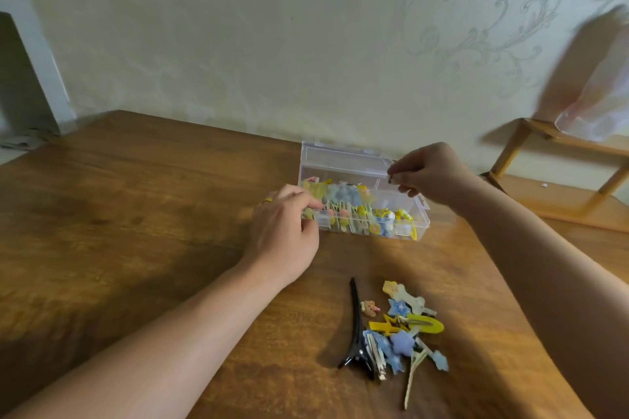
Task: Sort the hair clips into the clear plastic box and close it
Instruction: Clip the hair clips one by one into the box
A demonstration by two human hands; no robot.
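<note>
A clear plastic box stands open near the table's far edge, its lid tipped back toward the wall. Several yellow, blue and pink hair clips fill its front compartments. My left hand grips the box's left front corner. My right hand hovers over the box's right rear compartment and pinches a small dark clip between thumb and fingers. A loose pile of hair clips lies on the table in front of me, with a long black clip on its left side.
The wooden table runs up to a patterned wall. A wooden rack stands at the right, with a blurred plastic bag above it. A doorway opens at the far left.
</note>
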